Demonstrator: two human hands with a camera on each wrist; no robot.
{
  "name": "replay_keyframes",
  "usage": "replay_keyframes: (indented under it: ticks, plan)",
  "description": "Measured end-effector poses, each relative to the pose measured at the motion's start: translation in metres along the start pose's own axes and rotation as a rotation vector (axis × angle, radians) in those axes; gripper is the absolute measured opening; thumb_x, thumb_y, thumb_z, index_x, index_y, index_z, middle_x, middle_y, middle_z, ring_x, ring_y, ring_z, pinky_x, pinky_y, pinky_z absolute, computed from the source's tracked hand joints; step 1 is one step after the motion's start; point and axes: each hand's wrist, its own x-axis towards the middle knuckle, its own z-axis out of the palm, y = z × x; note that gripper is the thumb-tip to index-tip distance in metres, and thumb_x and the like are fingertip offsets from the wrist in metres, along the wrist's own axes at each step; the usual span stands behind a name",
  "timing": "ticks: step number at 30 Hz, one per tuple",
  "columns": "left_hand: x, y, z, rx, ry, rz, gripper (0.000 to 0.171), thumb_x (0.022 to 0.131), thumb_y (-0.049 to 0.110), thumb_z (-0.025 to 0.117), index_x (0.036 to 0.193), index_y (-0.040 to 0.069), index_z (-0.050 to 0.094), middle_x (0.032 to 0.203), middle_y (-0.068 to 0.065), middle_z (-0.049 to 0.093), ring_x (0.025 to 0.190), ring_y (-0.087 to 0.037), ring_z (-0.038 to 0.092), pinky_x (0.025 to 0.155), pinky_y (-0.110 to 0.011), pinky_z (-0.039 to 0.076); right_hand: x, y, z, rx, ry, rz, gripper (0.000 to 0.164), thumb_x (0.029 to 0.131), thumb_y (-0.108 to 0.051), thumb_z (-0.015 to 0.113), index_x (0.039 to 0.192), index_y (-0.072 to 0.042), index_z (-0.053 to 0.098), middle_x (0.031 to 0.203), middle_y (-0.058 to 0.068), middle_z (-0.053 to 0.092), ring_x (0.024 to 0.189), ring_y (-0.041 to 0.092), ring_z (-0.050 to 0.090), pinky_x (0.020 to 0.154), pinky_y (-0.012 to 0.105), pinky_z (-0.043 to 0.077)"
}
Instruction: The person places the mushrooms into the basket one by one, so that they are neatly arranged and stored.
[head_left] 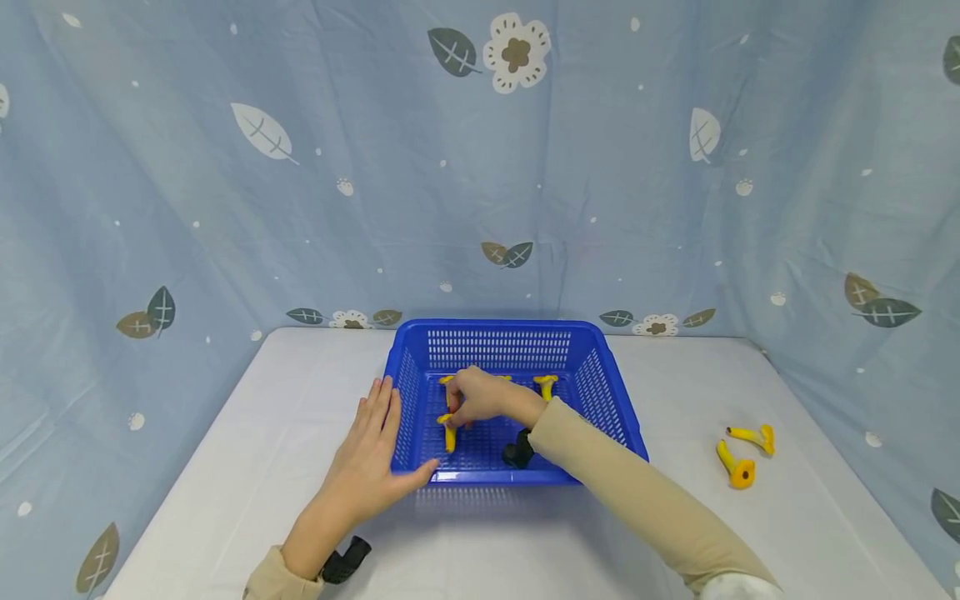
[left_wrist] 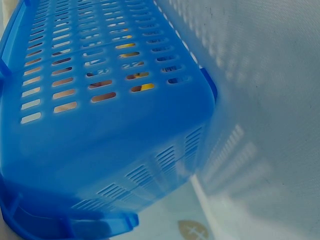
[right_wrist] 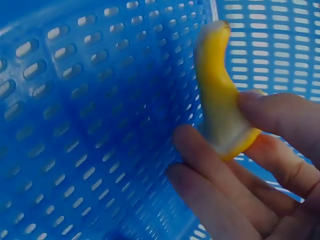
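A blue perforated plastic basket [head_left: 498,477] stands on the white table. Inside it, my right hand [head_left: 480,394] pinches a yellow mushroom [head_left: 449,435] between thumb and fingers. Seen from the right wrist, this mushroom [right_wrist: 216,82] has its narrow stem end up and its flared cap down among the fingers. More yellow mushrooms lie in the basket, one of them [head_left: 546,386] at the back right; the hand partly covers others. With fingers straight, my left hand [head_left: 367,462] rests along the basket's left rim, its thumb at the front rim.
Two yellow mushrooms [head_left: 741,475] [head_left: 756,437] lie on the white table [head_left: 697,533] right of the basket. Black wrist devices show at the left wrist [head_left: 347,560] and the right wrist [head_left: 518,450]. A blue patterned curtain [head_left: 405,167] hangs behind and at both sides.
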Motion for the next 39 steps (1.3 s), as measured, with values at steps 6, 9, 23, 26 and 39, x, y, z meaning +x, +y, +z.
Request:
replay_keyframes:
  ticks: [6, 9, 23, 26, 39]
  plan:
    - [-0.0003, -0.0004, 0.0009, -0.006, -0.006, -0.003, 0.108, 0.083, 0.06, 0.066, 0.15, -0.014, 0.024, 0.161, -0.028, 0.01, 0.15, -0.04, 0.004, 0.12, -0.054, 0.015, 0.0026, -0.002, 0.0028, -0.082, -0.009, 0.013, 0.023, 0.083, -0.008, 0.08, 0.07, -0.007, 0.06, 0.061, -0.003, 0.059, 0.064, 0.028, 0.07, 0.053, 0.018, 0.048]
    - [-0.0005, -0.0001, 0.0004, -0.004, -0.008, -0.008, 0.108, 0.083, 0.06, 0.066, 0.15, -0.014, 0.024, 0.161, -0.028, 0.01, 0.15, -0.039, 0.003, 0.12, -0.055, 0.015, 0.0022, -0.0028, 0.0031, -0.086, -0.01, 0.014, 0.023, 0.083, -0.007, 0.079, 0.07, -0.005, 0.06, 0.061, -0.002, 0.059, 0.064, 0.028, 0.07, 0.053, 0.018, 0.047]
    - [-0.0013, 0.0002, -0.0007, -0.006, -0.012, -0.007, 0.108, 0.084, 0.059, 0.066, 0.15, -0.014, 0.023, 0.161, -0.029, 0.009, 0.151, -0.036, 0.0, 0.119, -0.056, 0.016, 0.0048, -0.0034, 0.0041, -0.177, -0.011, 0.03, 0.022, 0.082, -0.015, 0.082, 0.074, -0.01, 0.062, 0.063, -0.005, 0.059, 0.056, 0.007, 0.058, 0.056, 0.019, 0.048]
    - [-0.0011, -0.0001, -0.0006, -0.008, -0.011, -0.01, 0.108, 0.083, 0.059, 0.067, 0.151, -0.014, 0.023, 0.161, -0.028, 0.008, 0.151, -0.036, -0.001, 0.119, -0.056, 0.015, 0.0049, -0.0032, 0.0041, -0.19, -0.012, 0.028, 0.023, 0.082, -0.016, 0.082, 0.075, -0.01, 0.062, 0.064, -0.005, 0.059, 0.057, 0.007, 0.058, 0.056, 0.019, 0.048]
    - [-0.0009, 0.0002, -0.0026, -0.007, -0.026, -0.021, 0.107, 0.084, 0.06, 0.065, 0.15, -0.014, 0.023, 0.162, -0.028, 0.009, 0.151, -0.038, 0.002, 0.119, -0.056, 0.016, 0.0101, -0.0001, 0.0076, -0.204, -0.018, 0.055, 0.022, 0.084, -0.017, 0.081, 0.076, -0.012, 0.061, 0.066, -0.004, 0.059, 0.057, 0.007, 0.059, 0.057, 0.019, 0.049]
